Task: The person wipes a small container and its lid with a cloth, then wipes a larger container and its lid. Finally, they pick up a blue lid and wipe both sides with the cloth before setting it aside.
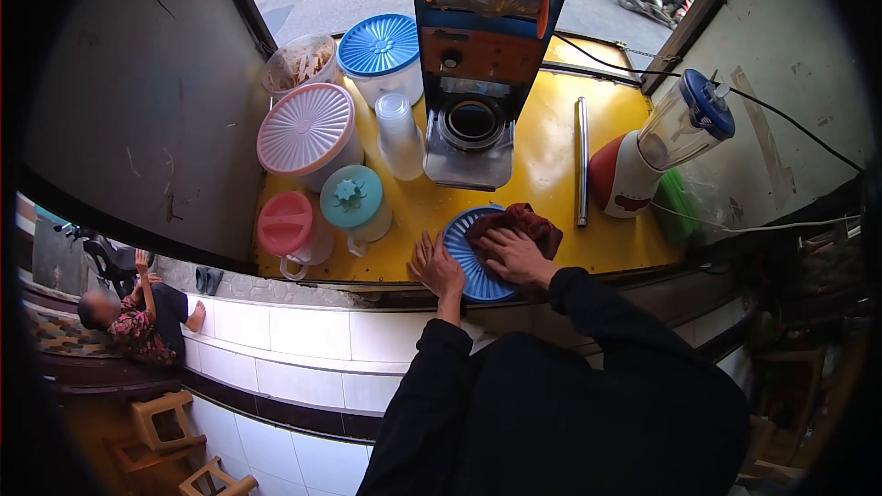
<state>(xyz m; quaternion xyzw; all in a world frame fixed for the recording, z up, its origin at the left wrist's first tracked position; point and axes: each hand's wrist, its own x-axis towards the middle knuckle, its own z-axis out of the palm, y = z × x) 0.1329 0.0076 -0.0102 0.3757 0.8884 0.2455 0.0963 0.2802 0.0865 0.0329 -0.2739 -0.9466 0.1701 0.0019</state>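
Observation:
A round blue ribbed lid (469, 262) lies at the front edge of the yellow counter, close to my body. My left hand (436, 268) grips the lid's left rim, its fingertips on the edge. Across the lid's upper right part is a crumpled dark red cloth (531, 222). My right hand (516, 255) holds this cloth down against the ribs, with the fingers over it. The cloth and my right hand hide part of the lid.
A cup sealing machine (469, 147) stands just beyond the lid. Stacked plastic cups (400, 138), a pink-lidded tub (308, 133), a blue-lidded tub (378, 46) and pitchers (354, 202) are at left. At right are a metal tube (582, 161) and a blender (643, 156).

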